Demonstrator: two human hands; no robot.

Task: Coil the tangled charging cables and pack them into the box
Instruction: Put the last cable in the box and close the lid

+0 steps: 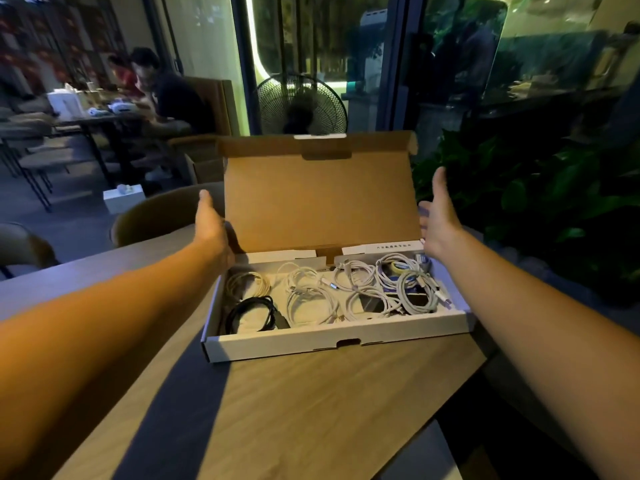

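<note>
Cardbd box (332, 336) open, coiled chg cables (308, 299) inside

- Left hand (212, 226) sits at the left edge of the upright lid (318, 199), thumb up, fingers hidden.
- Right hand (438, 221) is spread just beside the lid's right edge.
- Below, between both hands, the box (332, 336) holds coiled white cables (308, 299) and a black cable (254, 313).
</note>
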